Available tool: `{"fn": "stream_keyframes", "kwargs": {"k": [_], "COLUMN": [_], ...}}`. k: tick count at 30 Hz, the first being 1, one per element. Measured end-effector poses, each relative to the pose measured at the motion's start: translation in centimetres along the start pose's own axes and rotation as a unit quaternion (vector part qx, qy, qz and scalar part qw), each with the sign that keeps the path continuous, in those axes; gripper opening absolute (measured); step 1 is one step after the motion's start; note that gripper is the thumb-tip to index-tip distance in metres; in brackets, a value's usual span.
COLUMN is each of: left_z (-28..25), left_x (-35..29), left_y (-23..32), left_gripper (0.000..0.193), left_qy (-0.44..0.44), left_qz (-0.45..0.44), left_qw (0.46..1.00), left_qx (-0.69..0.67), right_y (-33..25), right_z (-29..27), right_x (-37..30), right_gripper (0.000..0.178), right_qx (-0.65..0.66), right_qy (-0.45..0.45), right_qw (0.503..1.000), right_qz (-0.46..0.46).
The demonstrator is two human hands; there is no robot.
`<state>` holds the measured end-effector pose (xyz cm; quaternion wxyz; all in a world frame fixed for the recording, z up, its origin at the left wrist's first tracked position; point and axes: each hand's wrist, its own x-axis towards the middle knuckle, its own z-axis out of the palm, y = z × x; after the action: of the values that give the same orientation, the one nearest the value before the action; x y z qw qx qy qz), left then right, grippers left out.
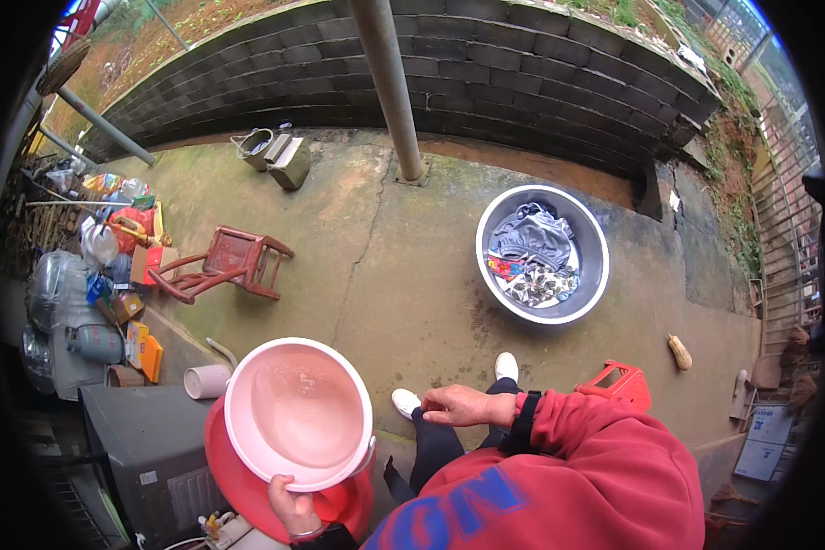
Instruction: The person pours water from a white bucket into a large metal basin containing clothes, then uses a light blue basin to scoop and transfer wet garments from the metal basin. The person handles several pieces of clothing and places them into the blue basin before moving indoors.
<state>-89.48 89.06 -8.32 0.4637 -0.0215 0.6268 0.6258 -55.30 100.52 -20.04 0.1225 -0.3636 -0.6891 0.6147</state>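
Basins [298, 412], pink nested on red, empty, pinched at the near rim by my left hand [293, 506]; right hand [458, 405] loosely curled on nothing above my knee; laundry sits untouched, I judge, in the metal tub [599, 249] well ahead.

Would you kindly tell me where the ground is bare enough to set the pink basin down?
The widest free patch is the concrete between the tipped red chair and the metal tub of clothes, ahead of the white shoes. The left hand holds the pink basin. It is crowded along the left by the piled clutter.
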Motion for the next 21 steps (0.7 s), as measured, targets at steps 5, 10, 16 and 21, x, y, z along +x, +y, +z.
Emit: {"fn": "stream_keyframes", "kwargs": {"k": [5,10,16,21], "left_z": [9.1,19.4,28.7,32.1], "left_x": [4.2,8.4,11.8,13.7], "left_y": [-8.0,-19.7,-35.0,-44.1], "left_gripper": [0.056,0.055,0.052,0.041], "left_qy": [-0.09,-0.181,-0.227,-0.176], "left_qz": [-0.085,-0.126,-0.208,-0.222], "left_qw": [0.991,0.966,0.929,0.908], "left_qx": [0.052,0.132,0.207,0.31], "right_y": [7.4,12.8,16.2,17.8], "right_z": [-4.6,-5.3,-2.2,1.2], "right_x": [-11.7,-24.3,-34.1,-37.2], "right_gripper": [0.025,0.023,0.022,0.021], "right_qx": [-0.13,-0.12,-0.028,0.058], "right_qy": [0.087,0.215,0.3,0.302], "right_qw": [0.974,0.92,0.856,0.82], "right_qz": [0.166,0.304,0.42,0.483]}}
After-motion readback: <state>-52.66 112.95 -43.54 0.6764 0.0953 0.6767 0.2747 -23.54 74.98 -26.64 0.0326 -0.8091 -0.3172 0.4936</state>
